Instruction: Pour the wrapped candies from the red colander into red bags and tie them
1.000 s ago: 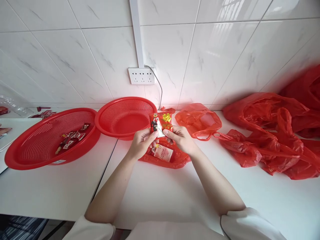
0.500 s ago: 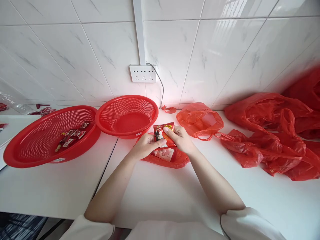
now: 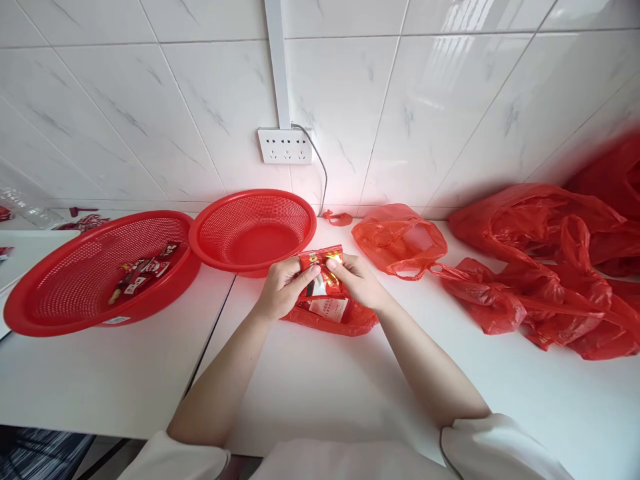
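Between both hands is a small red snack packet (image 3: 325, 287) with gold lettering and a black-and-white picture on its front. My left hand (image 3: 286, 287) grips its left edge, thumb on the front. My right hand (image 3: 361, 281) holds the right side the same way, its thumb tip close to the left one. The fingers behind the packet are hidden. Directly below lies an open red plastic bag (image 3: 350, 324) on the white table, and a pale printed packet (image 3: 330, 309) shows inside it.
A red perforated basket (image 3: 254, 200) stands behind my left hand. Left of it, a larger red basket (image 3: 30, 293) holds several dark red wrapped packets (image 3: 150, 270). Red plastic bags (image 3: 400, 237) lie to the right, with a bigger heap (image 3: 540, 280) beyond. A socket strip (image 3: 285, 147) is on the tiled wall.
My left hand has shifted up along the packet, and its thumb now sits higher, near the right thumb. The packet has turned slightly in my hands. Baskets and bags stay put.
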A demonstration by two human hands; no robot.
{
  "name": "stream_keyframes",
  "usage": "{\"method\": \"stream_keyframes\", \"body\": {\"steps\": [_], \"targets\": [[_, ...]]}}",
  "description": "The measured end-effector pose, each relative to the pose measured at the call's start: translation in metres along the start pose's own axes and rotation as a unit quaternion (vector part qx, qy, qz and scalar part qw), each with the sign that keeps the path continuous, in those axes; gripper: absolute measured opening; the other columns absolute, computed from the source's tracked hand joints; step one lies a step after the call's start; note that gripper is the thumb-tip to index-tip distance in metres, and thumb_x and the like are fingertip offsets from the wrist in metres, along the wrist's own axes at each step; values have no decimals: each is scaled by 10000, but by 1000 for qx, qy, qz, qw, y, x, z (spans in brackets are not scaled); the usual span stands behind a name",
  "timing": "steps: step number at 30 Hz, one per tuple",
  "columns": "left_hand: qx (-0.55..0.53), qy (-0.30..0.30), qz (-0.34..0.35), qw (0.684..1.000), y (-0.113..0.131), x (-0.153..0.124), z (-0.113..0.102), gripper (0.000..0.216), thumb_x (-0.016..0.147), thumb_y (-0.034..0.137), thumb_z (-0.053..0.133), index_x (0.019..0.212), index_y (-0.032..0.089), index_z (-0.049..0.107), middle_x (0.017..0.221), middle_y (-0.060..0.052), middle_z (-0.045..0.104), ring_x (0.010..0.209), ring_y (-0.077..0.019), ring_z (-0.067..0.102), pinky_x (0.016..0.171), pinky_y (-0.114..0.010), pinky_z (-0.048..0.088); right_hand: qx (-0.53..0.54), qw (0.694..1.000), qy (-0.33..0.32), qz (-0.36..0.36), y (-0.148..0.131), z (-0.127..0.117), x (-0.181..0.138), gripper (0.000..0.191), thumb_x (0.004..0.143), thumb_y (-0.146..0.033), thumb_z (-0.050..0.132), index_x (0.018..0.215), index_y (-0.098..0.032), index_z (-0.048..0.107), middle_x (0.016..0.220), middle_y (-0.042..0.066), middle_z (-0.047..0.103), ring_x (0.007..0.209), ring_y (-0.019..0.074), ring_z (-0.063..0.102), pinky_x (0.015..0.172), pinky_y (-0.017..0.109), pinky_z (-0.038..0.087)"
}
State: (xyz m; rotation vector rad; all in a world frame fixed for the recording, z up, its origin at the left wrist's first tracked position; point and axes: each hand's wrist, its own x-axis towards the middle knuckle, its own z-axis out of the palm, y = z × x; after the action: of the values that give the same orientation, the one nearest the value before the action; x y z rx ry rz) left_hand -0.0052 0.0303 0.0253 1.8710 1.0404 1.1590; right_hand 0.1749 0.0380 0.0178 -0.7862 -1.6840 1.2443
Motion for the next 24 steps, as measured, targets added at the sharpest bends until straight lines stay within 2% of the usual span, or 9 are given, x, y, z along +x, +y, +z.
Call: {"method": "stream_keyframes", "body": {"steps": [4, 9, 12, 17, 21, 24], "targets": [[15, 38, -28, 999, -2, 0, -1, 299, 842, 433, 592, 731, 166, 670, 702, -26, 631, 667, -160, 566, 633, -277, 444, 71, 996, -55, 22, 1, 0, 1, 334, 829, -502, 612, 907, -178, 633, 867, 33, 640, 803, 184, 597, 749, 313, 498], [-50, -51, -87, 994, -5, 2, -6, 278, 754, 419, 693, 861, 163, 704, 812, -47, 673, 747, -192, 609, 640, -280, 464, 56, 998, -7, -2, 4, 0, 1, 344, 825, -484, 626, 991, -184, 656, 920, 40, 664, 857, 192, 615, 784, 317, 499], [-42, -54, -93, 993, -4, 3, -8, 278, 741, 388, 712, 884, 150, 716, 853, -58, 681, 781, -202, 618, 660, -290, 476, 19, 1000, 17, -12, 6, 1, 1, 349, 826, -477, 628, 1004, -178, 659, 926, 47, 663, 855, 191, 608, 777, 311, 492], [-77, -68, -54, 993, 0, 1, -8, 243, 788, 354, 670, 909, 145, 703, 896, -68, 679, 829, -204, 622, 720, -303, 490, 3, 1000, 31, 4, 4, 3, 1, 379, 826, -537, 599, 946, -182, 659, 867, 38, 653, 810, 185, 593, 739, 299, 484], [-59, -19, -35, 997, -1, 1, -3, 253, 805, 374, 643, 925, 158, 697, 928, -74, 692, 876, -215, 630, 787, -316, 489, 47, 999, 12, 11, 2, 1, 3, 404, 867, -571, 517, 896, -186, 637, 852, 33, 637, 818, 171, 581, 765, 294, 478], [-24, 50, -41, 998, -4, 3, -1, 278, 796, 409, 648, 917, 163, 690, 890, -66, 701, 809, -201, 633, 739, -299, 488, 20, 1000, 16, 9, 3, -1, 3, 357, 832, -542, 588, 877, -189, 620, 841, 28, 619, 814, 171, 569, 731, 282, 465]]}}
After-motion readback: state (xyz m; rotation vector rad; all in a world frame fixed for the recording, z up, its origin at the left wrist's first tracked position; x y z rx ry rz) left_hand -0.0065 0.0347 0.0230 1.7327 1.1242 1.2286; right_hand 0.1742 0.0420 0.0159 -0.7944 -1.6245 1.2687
